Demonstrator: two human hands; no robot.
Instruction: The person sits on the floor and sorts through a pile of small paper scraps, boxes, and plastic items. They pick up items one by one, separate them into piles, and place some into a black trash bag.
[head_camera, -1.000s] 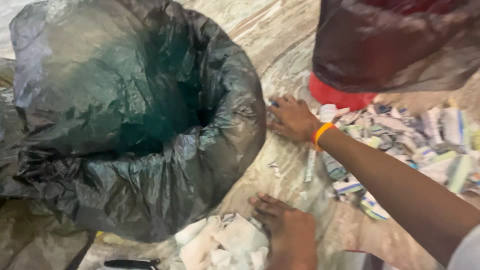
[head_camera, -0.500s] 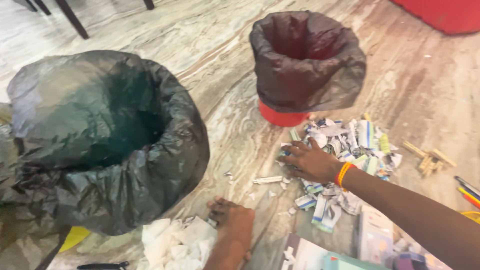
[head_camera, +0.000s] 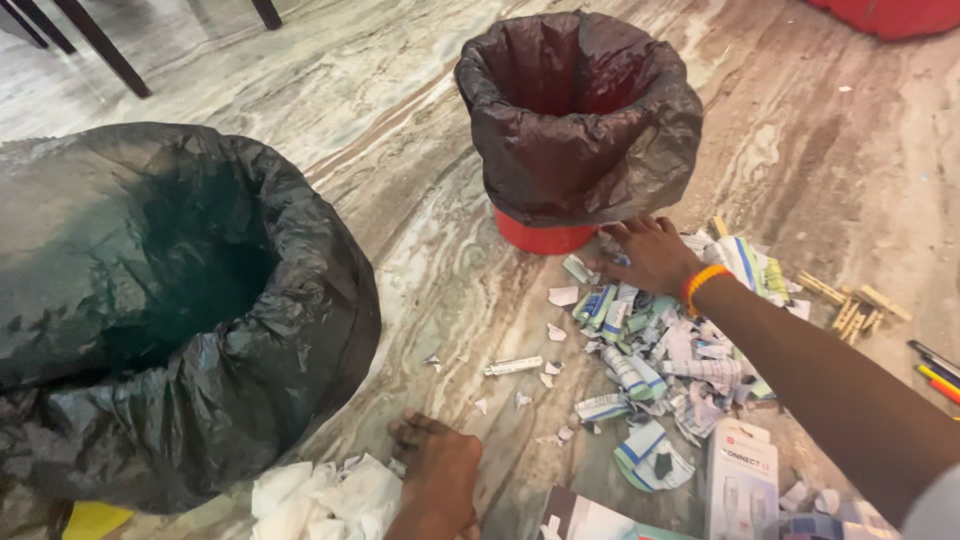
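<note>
Right hand: I am seeing my right hand (head_camera: 650, 252) lying palm-down with fingers spread on the far edge of the torn paper scraps (head_camera: 665, 345), just in front of the small bin's foot; it is gripping nothing that I can make out.
Wristband: an orange band (head_camera: 702, 284) is sitting on that wrist.
Left hand: my left hand (head_camera: 437, 472) is resting flat on the marble floor (head_camera: 400, 230), fingers loose and empty, its inner edge touching the white crumpled tissue (head_camera: 325, 498).
Scraps: the paper pile is spreading from the small bin toward me, with stray bits and one small rolled piece (head_camera: 512, 367) lying apart on the floor between my two hands.
Small bin: a red bin lined with a dark brown bag (head_camera: 580, 120) is standing upright, mouth open, just beyond my right hand.
Large bin: a big bin lined with a black bag (head_camera: 170, 310) is standing to my left, close beside the tissue heap.
Boxes: a white carton (head_camera: 742, 485) and another flat carton (head_camera: 590, 520) are lying near the bottom edge.
Far right: wooden clothespins (head_camera: 855, 308) and coloured pencils (head_camera: 937, 368) are lying well apart from the pile.
Top left: dark furniture legs (head_camera: 90, 40) are showing.
</note>
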